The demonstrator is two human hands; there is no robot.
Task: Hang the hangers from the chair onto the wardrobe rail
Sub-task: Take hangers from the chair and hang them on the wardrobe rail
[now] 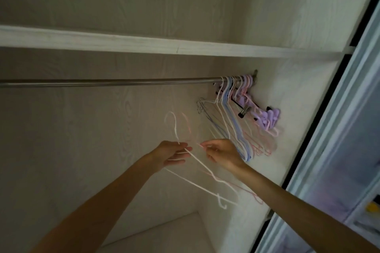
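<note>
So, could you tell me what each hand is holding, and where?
Left hand holds the white hanger at its neck; right hand pinches the pink hanger, apparently at its neck.

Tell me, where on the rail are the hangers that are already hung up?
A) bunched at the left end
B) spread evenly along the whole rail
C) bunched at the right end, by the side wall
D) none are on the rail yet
C: the hung hangers crowd together at the right end of the rail, next to the side wall, while the rest of the rail is bare.
</note>
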